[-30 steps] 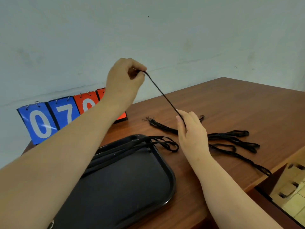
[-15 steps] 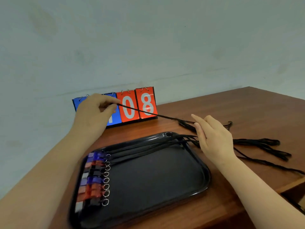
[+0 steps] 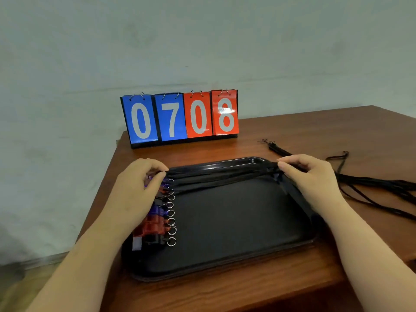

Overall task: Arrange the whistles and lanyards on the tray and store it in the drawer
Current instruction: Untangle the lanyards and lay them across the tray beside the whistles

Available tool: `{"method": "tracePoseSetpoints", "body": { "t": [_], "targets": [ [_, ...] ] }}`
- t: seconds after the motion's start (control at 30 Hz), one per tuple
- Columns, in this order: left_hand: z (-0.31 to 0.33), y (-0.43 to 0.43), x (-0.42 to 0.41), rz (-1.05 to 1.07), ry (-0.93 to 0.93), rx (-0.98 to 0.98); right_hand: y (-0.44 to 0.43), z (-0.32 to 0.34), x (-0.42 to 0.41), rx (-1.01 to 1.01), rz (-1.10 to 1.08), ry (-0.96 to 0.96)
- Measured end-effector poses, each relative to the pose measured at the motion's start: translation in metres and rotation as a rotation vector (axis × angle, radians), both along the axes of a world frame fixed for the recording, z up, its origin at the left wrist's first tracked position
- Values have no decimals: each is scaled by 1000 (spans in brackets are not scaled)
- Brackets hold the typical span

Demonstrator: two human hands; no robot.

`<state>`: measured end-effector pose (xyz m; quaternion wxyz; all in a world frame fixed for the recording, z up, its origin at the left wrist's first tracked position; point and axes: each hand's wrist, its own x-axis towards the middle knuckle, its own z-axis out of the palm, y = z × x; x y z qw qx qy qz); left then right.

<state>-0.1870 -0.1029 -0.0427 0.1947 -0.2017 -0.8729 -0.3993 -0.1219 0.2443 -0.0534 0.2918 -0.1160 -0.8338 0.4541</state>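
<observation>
A black tray (image 3: pixel 236 255) lies on the wooden table. Several whistles (image 3: pixel 157 221) in purple, red and black, each with a metal ring, line its left side. Black lanyards (image 3: pixel 216 176) stretch along the tray's far edge. My left hand (image 3: pixel 135 194) pinches the left end of a lanyard just above the whistles. My right hand (image 3: pixel 313 179) pinches the same lanyard at the tray's far right corner. More loose black lanyards (image 3: pixel 378 190) lie on the table to the right.
A flip scoreboard (image 3: pixel 180 118) reading 0708 stands at the back of the wooden table (image 3: pixel 225 293), close to the wall. The table's left edge runs beside the tray. The front edge is near the tray.
Both hands came down from above the table and laid the stretched lanyard along the tray's far edge. The view turned left, bringing the whole tray and scoreboard into sight.
</observation>
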Motion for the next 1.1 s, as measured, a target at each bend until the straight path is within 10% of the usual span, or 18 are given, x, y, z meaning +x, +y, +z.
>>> {"method": "tracePoseSetpoints", "body": {
  "t": [1.1],
  "targets": [
    [-7, -8, -6, -86, -4, -389, 5, -8, 8, -26, -101, -118]
  ]
}}
